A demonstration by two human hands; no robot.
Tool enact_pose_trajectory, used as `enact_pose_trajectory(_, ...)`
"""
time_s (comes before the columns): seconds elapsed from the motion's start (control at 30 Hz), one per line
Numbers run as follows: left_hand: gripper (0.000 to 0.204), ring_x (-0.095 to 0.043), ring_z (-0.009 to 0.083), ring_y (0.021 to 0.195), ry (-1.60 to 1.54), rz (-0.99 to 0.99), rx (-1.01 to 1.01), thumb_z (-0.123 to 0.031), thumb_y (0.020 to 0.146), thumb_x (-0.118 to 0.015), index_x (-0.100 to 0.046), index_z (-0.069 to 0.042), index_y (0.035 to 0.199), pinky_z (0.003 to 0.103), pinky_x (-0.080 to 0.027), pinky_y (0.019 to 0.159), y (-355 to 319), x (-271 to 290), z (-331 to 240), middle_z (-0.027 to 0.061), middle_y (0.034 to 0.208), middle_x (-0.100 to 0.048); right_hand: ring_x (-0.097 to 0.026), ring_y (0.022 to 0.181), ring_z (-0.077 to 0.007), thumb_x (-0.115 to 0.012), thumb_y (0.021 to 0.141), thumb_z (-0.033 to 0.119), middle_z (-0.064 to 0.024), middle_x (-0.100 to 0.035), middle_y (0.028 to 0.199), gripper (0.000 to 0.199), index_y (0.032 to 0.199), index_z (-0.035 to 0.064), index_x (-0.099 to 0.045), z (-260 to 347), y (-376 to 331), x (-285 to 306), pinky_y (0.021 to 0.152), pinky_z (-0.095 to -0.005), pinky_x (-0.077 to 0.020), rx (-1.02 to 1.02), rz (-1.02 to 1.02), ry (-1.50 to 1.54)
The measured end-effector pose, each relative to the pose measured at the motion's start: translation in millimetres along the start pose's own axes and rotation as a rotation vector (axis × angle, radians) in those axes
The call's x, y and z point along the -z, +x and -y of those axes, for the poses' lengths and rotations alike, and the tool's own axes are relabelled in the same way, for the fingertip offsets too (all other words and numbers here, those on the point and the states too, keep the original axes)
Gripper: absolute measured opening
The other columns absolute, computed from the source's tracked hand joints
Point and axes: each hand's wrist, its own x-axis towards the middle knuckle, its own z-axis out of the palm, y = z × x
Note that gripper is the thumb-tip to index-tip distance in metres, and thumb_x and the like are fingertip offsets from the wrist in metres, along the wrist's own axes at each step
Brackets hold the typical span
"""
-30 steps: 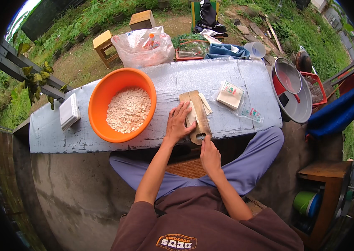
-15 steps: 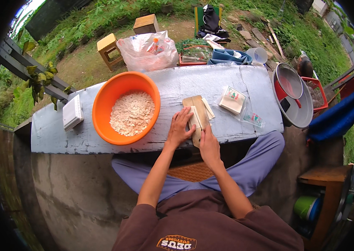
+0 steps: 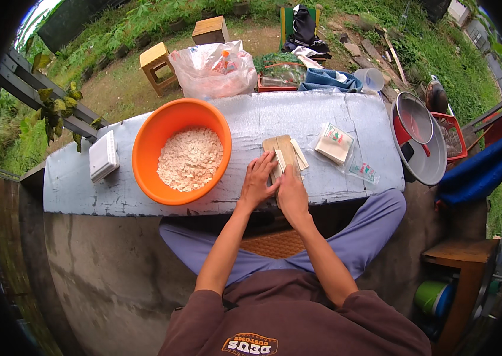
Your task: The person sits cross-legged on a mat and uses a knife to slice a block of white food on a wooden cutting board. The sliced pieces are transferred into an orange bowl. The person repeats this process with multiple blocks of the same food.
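My left hand rests on a wooden cutting board, its fingers holding down a bundle of pale flat strips. Close against it, my right hand is closed around what looks like a knife, mostly hidden by the fist. More loose pale strips lie at the board's right edge. To the left stands a big orange basin with a heap of small pale cut pieces in it. Right of the board is a clear packet of pale sheets, beside a flat plastic wrapper.
The silver-covered table carries a white plastic box at its left. A white plastic bag stands beyond the far edge. At the right are a large grey basin with a red-handled strainer and a red crate.
My right hand has moved slightly up and left, closer to my left hand, and now covers the knife more. The whole view has shifted a little.
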Motion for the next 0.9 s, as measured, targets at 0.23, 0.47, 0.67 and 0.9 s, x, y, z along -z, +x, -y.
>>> enact_pose_trajectory(0.23, 0.051, -0.035, 0.0247, 0.146, 0.007, 0.025, 0.005, -0.031, 0.086, -0.069, -0.058, -0.005, 0.129, 0.043, -0.024, 0.120, -0.7, 3.1, -2.7, 0.0116, 0.154, -0.044, -0.069, 0.080, -0.0465, -0.053, 0.097, 0.011, -0.0268, -0.067, 0.084, 0.029, 0.123, 0.0001, -0.045, -5.3, 2.4, -5.3, 0.067, -0.0558, -0.0546, 0.036, 0.018, -0.125)
enact_pose_trajectory(0.47, 0.052, -0.034, 0.0244, 0.147, 0.010, 0.035, 0.015, -0.034, 0.085, -0.068, -0.057, -0.006, 0.128, 0.042, -0.023, 0.121, -0.2, 4.7, -4.9, 0.0110, 0.155, -0.043, -0.067, 0.076, -0.0487, -0.049, 0.100, 0.012, -0.0279, -0.066, 0.084, 0.015, 0.110, 0.0022, -0.046, -6.9, -17.4, -0.8, 0.065, -0.0566, -0.0544, 0.048, -0.031, -0.074)
enact_pose_trajectory(0.67, 0.053, -0.033, 0.0235, 0.148, 0.022, 0.031, 0.034, -0.034, 0.085, -0.068, -0.058, -0.006, 0.129, 0.041, -0.023, 0.121, -1.5, 2.1, -4.2, 0.0096, 0.155, -0.043, -0.067, 0.079, -0.0489, -0.046, 0.102, 0.014, -0.0282, -0.066, 0.089, 0.017, 0.115, 0.0035, -0.045, -2.6, -36.9, 8.6, 0.066, -0.0588, -0.0537, 0.024, -0.025, -0.085)
enact_pose_trajectory(0.9, 0.052, -0.032, 0.0259, 0.148, 0.027, 0.010, 0.022, -0.032, 0.084, -0.068, -0.057, -0.006, 0.128, 0.044, -0.024, 0.120, -2.6, 0.4, -5.0, 0.0102, 0.155, -0.043, -0.067, 0.079, -0.0484, -0.044, 0.104, 0.019, -0.0261, -0.066, 0.092, 0.020, 0.119, 0.0056, -0.045, -16.3, -56.9, 7.4, 0.066, -0.0581, -0.0548, -0.039, 0.051, -0.124)
